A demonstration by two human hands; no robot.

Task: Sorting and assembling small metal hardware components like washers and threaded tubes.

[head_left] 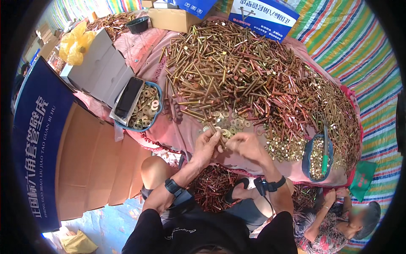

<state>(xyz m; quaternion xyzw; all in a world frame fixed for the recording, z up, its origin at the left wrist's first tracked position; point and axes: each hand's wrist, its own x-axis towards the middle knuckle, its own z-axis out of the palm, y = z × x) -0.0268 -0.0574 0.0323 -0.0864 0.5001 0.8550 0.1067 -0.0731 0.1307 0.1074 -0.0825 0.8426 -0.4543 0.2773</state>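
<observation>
My left hand (206, 147) is closed round a brass-coloured bolt (212, 126), whose end sticks out above the fingers. Close beside it on the right, my right hand (248, 147) has its fingertips pinched near the bolt's lower part; whether a small piece sits between them is hidden. Just beyond both hands lies a pile of flat round washers (230, 123). Small loose nuts (284, 147) are spread to the right of my right hand. A large heap of bolts (237, 67) covers the table behind.
At left, a blue basket (160, 113) holds washers, with a phone (129, 97) on its edge. At right, another basket (306, 158) holds nuts and a green-handled tool (325, 164). A large carton (97, 156) stands left. A co-worker (330, 224) sits lower right.
</observation>
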